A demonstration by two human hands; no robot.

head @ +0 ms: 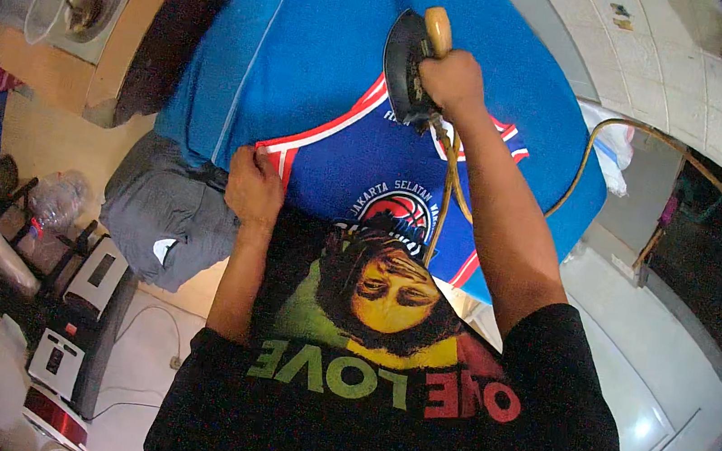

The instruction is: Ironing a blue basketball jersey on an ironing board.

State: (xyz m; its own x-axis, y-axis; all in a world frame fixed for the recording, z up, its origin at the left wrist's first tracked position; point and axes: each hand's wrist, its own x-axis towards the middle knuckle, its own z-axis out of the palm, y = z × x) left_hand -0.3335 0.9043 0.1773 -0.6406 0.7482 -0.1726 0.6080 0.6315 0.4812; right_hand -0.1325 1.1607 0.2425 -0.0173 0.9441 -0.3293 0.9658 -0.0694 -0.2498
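Observation:
My right hand (453, 84) grips the wooden handle (437, 29) of a black clothes iron (406, 67). The iron rests at the top edge of a dark blue basketball jersey (344, 148) with red and white trim, partly over the blue cloth (338, 38) that covers the ironing surface. A brown power cord (452, 169) hangs from the iron's rear across the jersey. At the left, my left hand (254, 187) pinches the trimmed edge of the jersey. The jersey's lower part is hidden by my black printed T-shirt.
Dark grey clothing (167, 214) is heaped left of the ironing surface. Farther left are a clear plastic bottle (61, 193) and a black and silver appliance (78, 325) on the floor. The cord (590, 146) runs off to the right past a white plastic bag (610, 149).

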